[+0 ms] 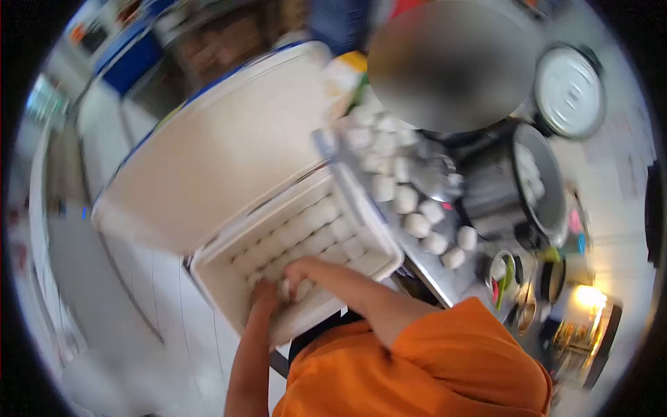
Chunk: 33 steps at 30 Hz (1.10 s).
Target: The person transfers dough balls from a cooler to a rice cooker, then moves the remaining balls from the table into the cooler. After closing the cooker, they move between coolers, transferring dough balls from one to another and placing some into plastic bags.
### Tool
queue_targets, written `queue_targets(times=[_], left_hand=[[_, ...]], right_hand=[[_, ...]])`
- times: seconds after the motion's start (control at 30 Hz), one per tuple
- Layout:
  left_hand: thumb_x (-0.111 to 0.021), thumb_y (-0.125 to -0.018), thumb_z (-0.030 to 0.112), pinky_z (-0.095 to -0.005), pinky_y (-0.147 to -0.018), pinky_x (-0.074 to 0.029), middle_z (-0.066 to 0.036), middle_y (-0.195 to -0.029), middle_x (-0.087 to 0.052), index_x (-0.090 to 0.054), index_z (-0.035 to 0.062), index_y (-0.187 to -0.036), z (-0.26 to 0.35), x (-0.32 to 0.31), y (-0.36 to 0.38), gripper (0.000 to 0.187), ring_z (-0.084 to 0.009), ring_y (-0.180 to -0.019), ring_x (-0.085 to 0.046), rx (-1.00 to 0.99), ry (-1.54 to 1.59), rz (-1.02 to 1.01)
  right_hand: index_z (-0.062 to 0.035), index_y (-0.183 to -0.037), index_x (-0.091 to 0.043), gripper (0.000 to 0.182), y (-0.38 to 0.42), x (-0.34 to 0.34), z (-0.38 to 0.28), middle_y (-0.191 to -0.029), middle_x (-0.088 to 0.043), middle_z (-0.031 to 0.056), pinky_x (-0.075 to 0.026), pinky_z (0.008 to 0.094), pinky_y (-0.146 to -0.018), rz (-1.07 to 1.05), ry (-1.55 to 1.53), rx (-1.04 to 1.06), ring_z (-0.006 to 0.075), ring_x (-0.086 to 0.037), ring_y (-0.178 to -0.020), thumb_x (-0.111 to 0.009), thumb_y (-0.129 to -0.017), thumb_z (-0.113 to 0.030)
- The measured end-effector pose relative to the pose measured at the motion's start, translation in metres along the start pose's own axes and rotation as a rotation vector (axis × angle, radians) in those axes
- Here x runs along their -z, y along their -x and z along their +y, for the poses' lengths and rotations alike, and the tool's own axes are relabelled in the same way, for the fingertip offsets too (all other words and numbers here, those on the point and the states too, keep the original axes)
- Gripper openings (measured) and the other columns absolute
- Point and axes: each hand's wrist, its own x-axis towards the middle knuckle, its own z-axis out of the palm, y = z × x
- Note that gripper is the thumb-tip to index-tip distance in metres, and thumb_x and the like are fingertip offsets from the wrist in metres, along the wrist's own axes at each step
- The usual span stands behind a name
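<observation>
Both my hands reach down into an open white cooler box (pixel 201 267) lined with rows of white rounded balls (pixel 321 240), which look like portions of dough or packed rice. My right hand (pixel 300 270) is closed around a white ball (pixel 287 289) near the front of the box. Close beside it, my left hand (pixel 265 295) is low against the left inner side, its fingers blurred and partly hidden. More balls lie directly around both hands. The cooler's lid (pixel 222 149) stands swung open on the far left side.
Right of the cooler, a metal counter (pixel 448 278) holds loose white balls (pixel 417 225). A large steel pot (pixel 486 191) with white contents stands there, near a round lid (pixel 570 92). Another person, blurred, is behind the counter. Bowls and utensils (pixel 526 309) sit at the right.
</observation>
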Motion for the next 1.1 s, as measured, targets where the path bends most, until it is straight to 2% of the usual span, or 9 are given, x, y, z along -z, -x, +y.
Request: queue_targets(times=[0.1,0.23,0.33,0.4,0.57,0.7,0.9,0.93,1.1], left_hand=[[-0.093,-0.060,0.027,-0.0437,-0.094,-0.055,-0.023,-0.112,-0.074,-0.074,-0.0019,-0.110,0.017,0.089,0.067,0.061,-0.0364,-0.109,-0.070,-0.117,0.296,0.064],[-0.093,-0.061,0.017,-0.0378,-0.085,-0.056,-0.014,-0.104,-0.075,-0.072,-0.0023,-0.112,0.024,0.140,0.121,0.058,-0.0276,-0.094,-0.071,-0.098,0.635,0.334],[-0.087,-0.071,0.010,-0.0347,-0.077,-0.055,-0.010,-0.105,-0.071,-0.069,-0.0021,-0.115,0.012,0.146,0.129,0.048,-0.0206,-0.089,-0.068,-0.160,0.874,0.177],[-0.075,-0.081,0.001,-0.0312,-0.071,-0.054,-0.007,-0.103,-0.069,-0.066,-0.0011,-0.117,0.029,0.152,0.145,0.037,-0.0166,-0.085,-0.066,-0.133,1.412,0.156],[-0.068,-0.088,-0.002,-0.0351,-0.083,-0.055,-0.009,-0.110,-0.066,-0.059,-0.0010,-0.123,0.119,0.180,0.158,0.036,-0.0205,-0.097,-0.065,-0.306,1.558,0.253],[-0.065,-0.088,-0.003,-0.0357,-0.088,-0.054,-0.011,-0.114,-0.065,-0.059,-0.0017,-0.123,0.201,0.207,0.152,0.036,-0.0216,-0.098,-0.065,-0.434,1.580,0.270],[-0.070,-0.075,-0.010,-0.0321,-0.093,-0.052,-0.010,-0.111,-0.068,-0.061,-0.0027,-0.122,0.312,0.251,0.161,0.048,-0.0198,-0.101,-0.066,-0.405,1.379,0.303],[-0.070,-0.075,-0.010,-0.0321,-0.093,-0.052,-0.010,-0.111,-0.068,-0.061,-0.0027,-0.122,0.323,0.255,0.161,0.048,-0.0198,-0.101,-0.066,-0.396,1.364,0.295],[-0.072,-0.070,-0.012,-0.0331,-0.096,-0.052,-0.011,-0.113,-0.068,-0.061,-0.0026,-0.121,0.360,0.264,0.166,0.053,-0.0212,-0.104,-0.066,-0.460,1.281,0.280]], right_hand=[[-0.0003,-0.128,-0.069,0.094,0.028,0.018,0.000,-0.127,-0.070,0.0198,-0.053,0.0449,-0.096,0.090,0.111,-0.042,0.0346,-0.066,-0.114,-0.094,-0.055,-0.053],[0.0015,-0.121,-0.070,0.079,0.210,0.036,-0.021,-0.115,-0.074,0.0140,-0.054,0.0400,-0.089,0.328,-0.219,0.291,0.0250,-0.068,-0.106,-0.094,-0.061,-0.045],[0.0013,-0.117,-0.069,0.064,0.389,0.029,-0.007,-0.107,-0.074,0.0089,-0.053,0.0355,-0.089,0.657,-0.518,0.534,0.0166,-0.066,-0.103,-0.095,-0.066,-0.027],[-0.0008,-0.121,-0.068,0.064,0.517,0.001,0.000,-0.105,-0.073,0.0044,-0.053,0.0332,-0.091,0.931,-0.758,0.475,0.0138,-0.065,-0.101,-0.094,-0.065,-0.016],[-0.0003,-0.121,-0.069,0.057,0.724,-0.055,0.065,-0.108,-0.073,0.0056,-0.053,0.0330,-0.096,1.661,-0.837,0.173,0.0168,-0.068,-0.101,-0.089,-0.069,-0.012],[0.0035,-0.117,-0.070,0.050,0.809,-0.070,0.183,-0.110,-0.073,0.0070,-0.053,0.0328,-0.093,1.496,-0.924,0.127,0.0172,-0.068,-0.101,-0.086,-0.072,-0.011],[0.0061,-0.122,-0.067,0.061,0.802,-0.053,0.287,-0.109,-0.074,0.0093,-0.053,0.0340,-0.094,0.783,-0.758,-0.265,0.0191,-0.067,-0.103,-0.091,-0.069,-0.013],[0.0054,-0.123,-0.067,0.063,0.798,-0.049,0.298,-0.112,-0.073,0.0103,-0.053,0.0339,-0.091,0.642,-0.881,-0.168,0.0185,-0.066,-0.102,-0.093,-0.070,-0.018],[0.0031,-0.114,-0.071,0.061,0.797,-0.048,0.313,-0.109,-0.074,0.0116,-0.053,0.0362,-0.086,0.585,-0.707,-0.165,0.0213,-0.068,-0.098,-0.096,-0.067,-0.028]])
